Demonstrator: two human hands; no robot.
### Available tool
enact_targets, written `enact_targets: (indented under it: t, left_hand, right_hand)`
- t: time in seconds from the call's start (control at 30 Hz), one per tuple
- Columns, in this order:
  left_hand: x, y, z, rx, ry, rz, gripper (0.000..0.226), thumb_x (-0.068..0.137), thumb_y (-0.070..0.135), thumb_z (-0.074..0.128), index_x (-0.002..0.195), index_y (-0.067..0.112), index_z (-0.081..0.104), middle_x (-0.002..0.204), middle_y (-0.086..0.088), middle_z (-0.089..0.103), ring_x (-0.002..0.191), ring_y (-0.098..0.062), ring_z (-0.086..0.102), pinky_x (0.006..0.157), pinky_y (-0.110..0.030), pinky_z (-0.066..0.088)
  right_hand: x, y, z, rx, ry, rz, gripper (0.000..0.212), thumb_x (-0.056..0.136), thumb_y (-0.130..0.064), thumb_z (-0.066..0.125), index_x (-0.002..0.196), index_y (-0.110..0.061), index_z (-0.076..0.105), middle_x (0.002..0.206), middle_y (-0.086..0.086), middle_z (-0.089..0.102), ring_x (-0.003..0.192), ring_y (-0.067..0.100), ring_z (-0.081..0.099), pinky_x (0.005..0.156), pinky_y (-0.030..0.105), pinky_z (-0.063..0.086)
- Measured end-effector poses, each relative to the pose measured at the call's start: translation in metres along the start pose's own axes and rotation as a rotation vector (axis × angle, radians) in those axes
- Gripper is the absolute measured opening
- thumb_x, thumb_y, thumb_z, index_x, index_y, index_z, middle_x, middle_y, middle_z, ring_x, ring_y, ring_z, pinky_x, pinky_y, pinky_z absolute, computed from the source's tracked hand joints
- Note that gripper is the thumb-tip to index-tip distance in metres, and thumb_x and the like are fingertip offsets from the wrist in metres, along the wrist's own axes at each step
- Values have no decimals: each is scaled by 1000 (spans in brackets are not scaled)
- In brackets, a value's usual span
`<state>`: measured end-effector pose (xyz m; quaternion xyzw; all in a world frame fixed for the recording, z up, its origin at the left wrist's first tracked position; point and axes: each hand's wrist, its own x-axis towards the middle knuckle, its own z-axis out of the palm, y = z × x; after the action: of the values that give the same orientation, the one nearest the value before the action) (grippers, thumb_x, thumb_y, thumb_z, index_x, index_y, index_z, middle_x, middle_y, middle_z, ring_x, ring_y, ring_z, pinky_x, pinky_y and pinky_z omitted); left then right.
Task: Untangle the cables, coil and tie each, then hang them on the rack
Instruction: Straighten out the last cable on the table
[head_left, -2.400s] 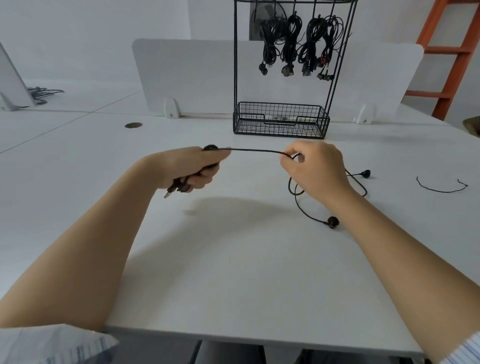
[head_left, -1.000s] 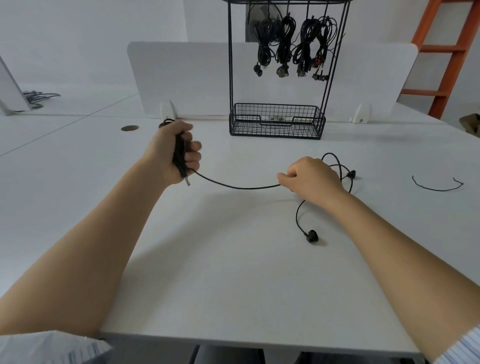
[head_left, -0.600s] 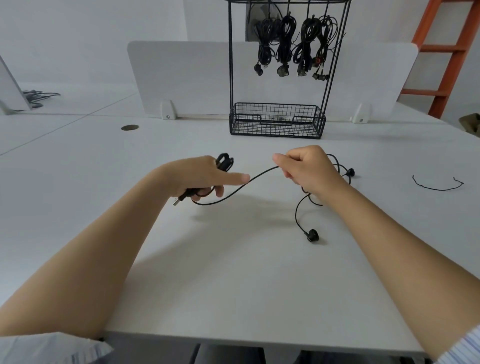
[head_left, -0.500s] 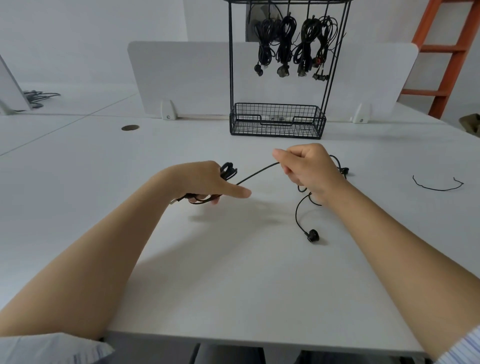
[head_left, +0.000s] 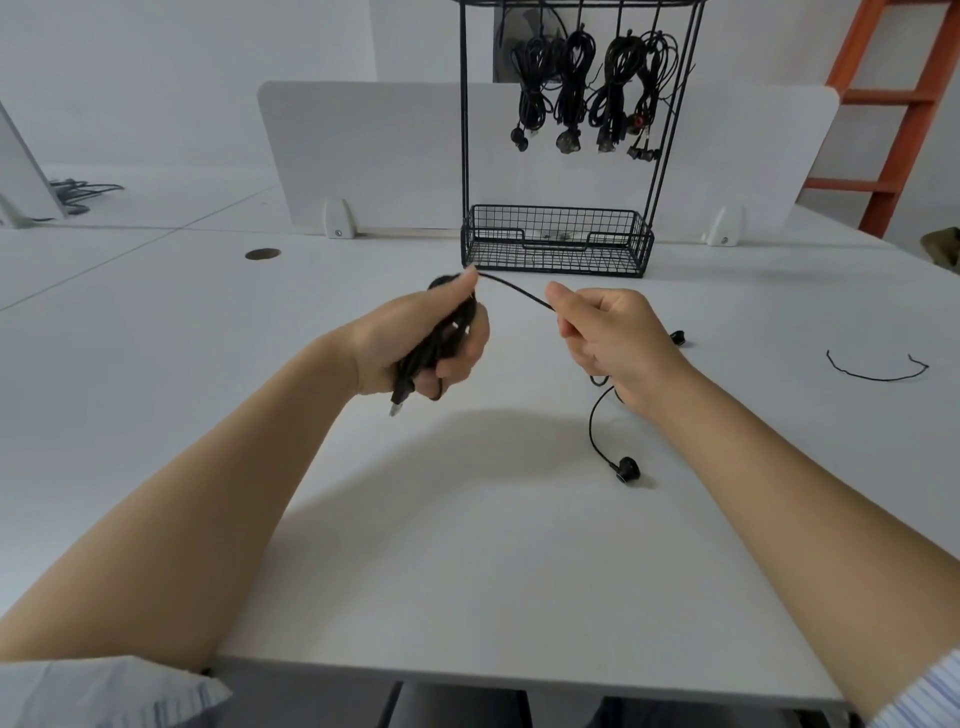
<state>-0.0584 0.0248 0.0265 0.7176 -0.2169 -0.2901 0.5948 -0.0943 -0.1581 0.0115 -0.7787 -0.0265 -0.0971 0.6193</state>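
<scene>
The thin black cable (head_left: 514, 292) looks light and limp, likely to spring loose unless the loops stay pinched, so the bundled turns seem the best place to hold. At frame centre the left hand (head_left: 415, 338) hovers above the tabletop (head_left: 467, 545), fingers clamped around the gathered coil (head_left: 441, 338). The right hand (head_left: 613, 338), just beside it, pinches the free run between thumb and forefinger; the loose tail trails down to the tabletop at centre right.

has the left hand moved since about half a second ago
Yes. The left hand, gripping the coiled cable, has come up and away from the person: its thumb tip now sits just below the front edge of the rack basket, with more cable gathered in it.
</scene>
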Motion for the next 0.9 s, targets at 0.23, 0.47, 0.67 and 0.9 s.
enact_targets:
  t: [0.23,0.47,0.67,0.9]
  left_hand:
    - [11,-6,2,-277,333,144,53,97,52,26,97,19,68,74,-5,60,41,-12,33,39,-15,23]
    - [15,-8,-13,-741,553,244,71,97,48,35,33,18,47,58,2,64,68,-12,59,65,-22,40]
    - [7,-6,-20,-850,513,158,58,90,45,52,43,19,31,41,6,28,34,-10,30,41,-14,32]
    - [8,-3,-2,297,383,-187,42,81,44,64,62,14,41,43,3,42,37,-10,30,39,-17,28]
  right_hand:
    - [0,4,6,-187,-64,-80,41,93,-29,49,55,-14,49,34,-11,33,33,4,26,40,15,26]
    - [-8,10,14,-760,-204,-204,40,90,-35,52,74,1,59,51,-3,39,51,15,38,55,29,29]
    - [-4,10,9,-834,1,-197,29,90,-34,51,74,-10,57,66,3,51,70,24,47,55,29,29]
    - [-3,11,9,-843,201,-274,16,88,-27,54,92,-15,65,67,-2,53,73,22,50,63,28,35]
